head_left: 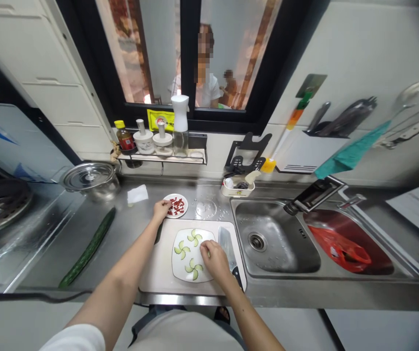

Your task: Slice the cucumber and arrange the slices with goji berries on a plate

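The cutting board [150, 282] lies along the front edge of the worktop [129, 222], just left of the sink [282, 234]. On it sits a white plate [177, 268] with green slices [193, 268] set out in three pinwheels: one near the plate's back edge, one toward its left edge, one toward its front edge. The right hand [214, 256] is over the plate's right edge, fingers curled and drawn together; what they may be pinching is mostly hidden. The left hand [161, 209] is at the left rim of a small dish [175, 216] of red bits [176, 204], beyond the board's back edge. Its fingers bend down toward the bits, and whether they grip any cannot be told. A knife [226, 246] lies along the board's right edge, handle toward the front right corner. A whole cucumber [88, 248] slants across the worktop left of the board, one end near the front edge.
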`<control>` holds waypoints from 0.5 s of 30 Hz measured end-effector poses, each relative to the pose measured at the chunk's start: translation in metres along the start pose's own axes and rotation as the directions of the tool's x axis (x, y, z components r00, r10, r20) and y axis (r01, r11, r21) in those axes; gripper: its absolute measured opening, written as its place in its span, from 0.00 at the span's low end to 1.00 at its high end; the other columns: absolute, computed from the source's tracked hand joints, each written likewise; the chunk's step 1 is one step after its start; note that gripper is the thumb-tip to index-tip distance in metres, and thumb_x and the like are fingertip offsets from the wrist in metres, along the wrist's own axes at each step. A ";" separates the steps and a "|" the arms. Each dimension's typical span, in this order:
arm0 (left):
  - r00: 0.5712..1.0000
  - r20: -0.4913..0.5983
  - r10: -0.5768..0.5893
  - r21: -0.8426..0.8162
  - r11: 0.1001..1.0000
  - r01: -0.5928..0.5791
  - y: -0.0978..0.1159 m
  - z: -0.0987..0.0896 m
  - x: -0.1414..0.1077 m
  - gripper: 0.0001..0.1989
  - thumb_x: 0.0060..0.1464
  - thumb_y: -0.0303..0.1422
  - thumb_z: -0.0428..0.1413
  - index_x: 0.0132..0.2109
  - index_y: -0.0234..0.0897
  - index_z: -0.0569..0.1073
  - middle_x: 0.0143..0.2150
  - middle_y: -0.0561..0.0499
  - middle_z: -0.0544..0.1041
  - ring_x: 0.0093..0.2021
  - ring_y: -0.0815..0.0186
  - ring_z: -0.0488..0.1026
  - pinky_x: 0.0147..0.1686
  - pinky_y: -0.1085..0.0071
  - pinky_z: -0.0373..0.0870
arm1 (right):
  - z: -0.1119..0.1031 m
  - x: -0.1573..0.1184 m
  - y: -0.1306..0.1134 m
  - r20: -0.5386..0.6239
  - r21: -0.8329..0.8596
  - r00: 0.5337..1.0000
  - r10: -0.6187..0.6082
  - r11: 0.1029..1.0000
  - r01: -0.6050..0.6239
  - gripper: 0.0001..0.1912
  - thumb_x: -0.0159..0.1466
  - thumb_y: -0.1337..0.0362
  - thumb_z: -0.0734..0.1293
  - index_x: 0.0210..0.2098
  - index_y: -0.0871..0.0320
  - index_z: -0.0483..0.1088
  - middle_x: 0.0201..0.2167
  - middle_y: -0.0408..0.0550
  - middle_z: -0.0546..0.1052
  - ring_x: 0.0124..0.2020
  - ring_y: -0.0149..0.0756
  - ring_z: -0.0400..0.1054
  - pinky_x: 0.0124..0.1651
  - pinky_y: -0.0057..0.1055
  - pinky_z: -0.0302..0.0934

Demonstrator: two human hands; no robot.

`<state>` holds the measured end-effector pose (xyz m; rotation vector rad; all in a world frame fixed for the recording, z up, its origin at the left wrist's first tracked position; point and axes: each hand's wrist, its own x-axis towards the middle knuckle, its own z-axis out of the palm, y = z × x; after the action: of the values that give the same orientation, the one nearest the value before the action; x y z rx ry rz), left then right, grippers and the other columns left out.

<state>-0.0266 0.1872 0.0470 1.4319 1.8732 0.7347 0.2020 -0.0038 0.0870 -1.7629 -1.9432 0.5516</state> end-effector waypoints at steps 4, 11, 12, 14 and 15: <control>1.000 0.018 -0.010 -0.162 0.987 0.012 0.006 -0.001 -0.016 0.21 0.52 0.43 0.55 0.46 0.31 0.75 0.32 0.45 0.79 0.27 0.70 0.73 0.26 0.77 0.66 | 0.000 0.005 -0.007 0.017 0.021 1.000 -0.001 1.000 0.001 0.12 0.64 0.63 0.57 0.33 0.56 0.71 0.31 0.47 0.73 0.36 0.34 0.65 0.39 0.27 0.55; 0.956 0.289 0.054 -0.698 0.695 0.171 0.030 -0.013 -0.064 0.22 0.45 0.43 0.62 0.44 0.33 0.75 0.33 0.47 0.76 0.21 0.77 0.65 0.15 0.82 0.51 | -0.007 0.030 -0.020 -0.038 0.272 0.999 0.008 0.962 0.003 0.10 0.61 0.61 0.59 0.30 0.57 0.70 0.29 0.46 0.73 0.32 0.33 0.65 0.38 0.28 0.57; 0.946 0.312 0.083 -0.732 0.656 0.184 0.036 -0.014 -0.072 0.22 0.43 0.42 0.63 0.43 0.34 0.74 0.34 0.48 0.76 0.21 0.78 0.64 0.14 0.82 0.49 | -0.008 0.035 -0.023 -0.047 0.355 0.998 0.040 0.935 -0.021 0.10 0.60 0.60 0.59 0.30 0.57 0.70 0.28 0.45 0.73 0.31 0.33 0.65 0.37 0.28 0.58; 0.925 0.351 0.147 -0.777 0.597 0.201 0.047 -0.015 -0.087 0.21 0.41 0.42 0.64 0.41 0.35 0.74 0.34 0.51 0.74 0.21 0.79 0.61 0.15 0.83 0.46 | -0.011 0.047 -0.030 -0.055 0.527 0.994 0.096 0.848 -0.053 0.11 0.59 0.57 0.60 0.30 0.57 0.69 0.27 0.44 0.73 0.29 0.31 0.65 0.35 0.28 0.59; 0.922 0.349 0.170 -0.792 0.580 0.193 0.053 -0.015 -0.095 0.20 0.41 0.42 0.65 0.41 0.36 0.74 0.33 0.52 0.73 0.21 0.80 0.60 0.15 0.83 0.46 | -0.012 0.052 -0.033 -0.055 0.601 0.991 0.124 0.796 -0.067 0.12 0.59 0.56 0.61 0.29 0.57 0.69 0.26 0.43 0.73 0.28 0.31 0.64 0.34 0.27 0.59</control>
<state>0.0108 0.1074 0.1120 0.8397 0.9650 1.0351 0.1779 0.0448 0.1192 -1.4377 -1.3963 0.9794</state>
